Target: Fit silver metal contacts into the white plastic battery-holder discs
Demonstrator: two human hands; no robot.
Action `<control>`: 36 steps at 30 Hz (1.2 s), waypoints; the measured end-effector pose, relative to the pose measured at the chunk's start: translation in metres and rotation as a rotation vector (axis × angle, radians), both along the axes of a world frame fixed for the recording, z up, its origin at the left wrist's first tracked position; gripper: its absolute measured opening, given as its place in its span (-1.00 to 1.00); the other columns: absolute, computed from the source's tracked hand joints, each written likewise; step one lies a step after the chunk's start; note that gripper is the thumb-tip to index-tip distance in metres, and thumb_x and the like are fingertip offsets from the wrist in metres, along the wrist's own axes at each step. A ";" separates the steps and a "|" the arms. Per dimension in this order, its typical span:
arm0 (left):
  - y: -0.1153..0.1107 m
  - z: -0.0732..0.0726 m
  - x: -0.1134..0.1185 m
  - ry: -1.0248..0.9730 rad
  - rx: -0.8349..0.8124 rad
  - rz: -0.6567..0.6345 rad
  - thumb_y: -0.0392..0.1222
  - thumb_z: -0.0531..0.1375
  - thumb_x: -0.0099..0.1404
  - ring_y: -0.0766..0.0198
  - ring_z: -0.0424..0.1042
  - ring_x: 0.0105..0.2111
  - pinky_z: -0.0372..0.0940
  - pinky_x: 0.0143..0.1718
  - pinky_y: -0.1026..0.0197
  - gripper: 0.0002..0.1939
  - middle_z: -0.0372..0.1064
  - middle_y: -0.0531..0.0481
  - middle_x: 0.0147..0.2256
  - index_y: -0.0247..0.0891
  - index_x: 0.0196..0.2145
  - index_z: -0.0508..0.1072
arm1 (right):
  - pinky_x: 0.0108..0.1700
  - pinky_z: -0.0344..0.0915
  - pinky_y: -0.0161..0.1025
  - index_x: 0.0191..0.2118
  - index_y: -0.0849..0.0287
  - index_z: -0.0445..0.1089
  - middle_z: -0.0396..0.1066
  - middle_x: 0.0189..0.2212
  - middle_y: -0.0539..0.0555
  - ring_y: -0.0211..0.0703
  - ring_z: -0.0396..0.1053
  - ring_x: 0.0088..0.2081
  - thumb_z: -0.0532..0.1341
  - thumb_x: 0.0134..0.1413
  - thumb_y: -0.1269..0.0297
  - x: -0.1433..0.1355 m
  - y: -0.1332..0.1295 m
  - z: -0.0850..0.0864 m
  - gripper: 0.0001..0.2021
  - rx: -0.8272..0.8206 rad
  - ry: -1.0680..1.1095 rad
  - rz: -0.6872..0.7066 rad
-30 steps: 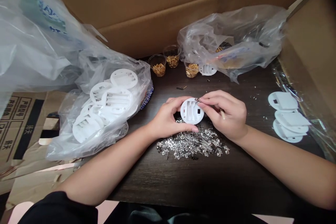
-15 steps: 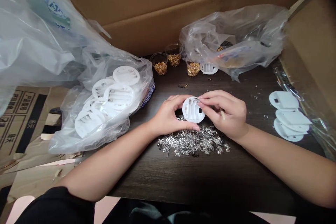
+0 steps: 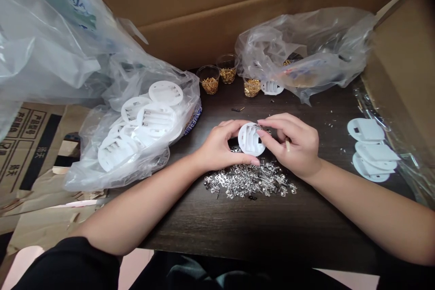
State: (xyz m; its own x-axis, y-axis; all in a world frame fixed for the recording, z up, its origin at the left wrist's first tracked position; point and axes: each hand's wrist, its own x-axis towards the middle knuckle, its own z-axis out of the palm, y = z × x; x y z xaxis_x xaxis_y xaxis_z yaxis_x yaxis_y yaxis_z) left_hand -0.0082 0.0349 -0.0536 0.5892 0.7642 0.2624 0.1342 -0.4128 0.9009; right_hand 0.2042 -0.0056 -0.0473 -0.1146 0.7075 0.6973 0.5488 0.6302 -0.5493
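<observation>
My left hand [image 3: 226, 145] is closed around the edge of a round white plastic battery holder [image 3: 249, 140], its slotted inside facing up. At the holder's right rim, my right hand [image 3: 292, 142] pinches a small springy metal battery contact [image 3: 266, 129], partly hidden by the fingers. A thin pale stick-like piece [image 3: 287, 144] shows at the curled fingers of that hand. Below both hands lies a heap of silvery metal contacts [image 3: 248, 181] on the dark table [image 3: 204, 226].
Several round holders [image 3: 156, 118] fill a clear plastic bag [image 3: 84, 176] at left. White plastic parts [image 3: 370, 154] are stacked at right. Clear cups [image 3: 209, 79] with gold-coloured pins stand behind, beside another plastic bag [image 3: 316, 54]. Cardboard walls [image 3: 190, 9] enclose the back.
My right fingers have shifted slightly at the holder's upper right rim, and the holder has turned a little in my left hand. The view has moved slightly.
</observation>
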 end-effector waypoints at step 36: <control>0.000 0.000 -0.002 -0.095 -0.117 -0.026 0.03 0.59 -0.08 0.11 0.60 -0.14 0.48 -0.07 0.14 -0.22 0.60 -0.17 -0.10 -0.31 0.05 0.49 | -0.48 0.35 -0.24 -0.10 0.19 0.63 0.60 -0.11 0.14 -0.30 0.38 -0.48 0.32 0.29 0.28 0.002 -0.007 -0.002 -0.83 0.080 -0.375 -0.077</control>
State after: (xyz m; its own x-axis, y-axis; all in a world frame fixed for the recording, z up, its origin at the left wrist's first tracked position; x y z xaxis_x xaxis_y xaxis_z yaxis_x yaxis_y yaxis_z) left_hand -0.0099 0.0352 -0.0535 0.5861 0.7774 0.2281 0.0362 -0.3064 0.9512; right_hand 0.2065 -0.0130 -0.0490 -0.3209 0.6692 0.6702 0.7495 0.6120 -0.2523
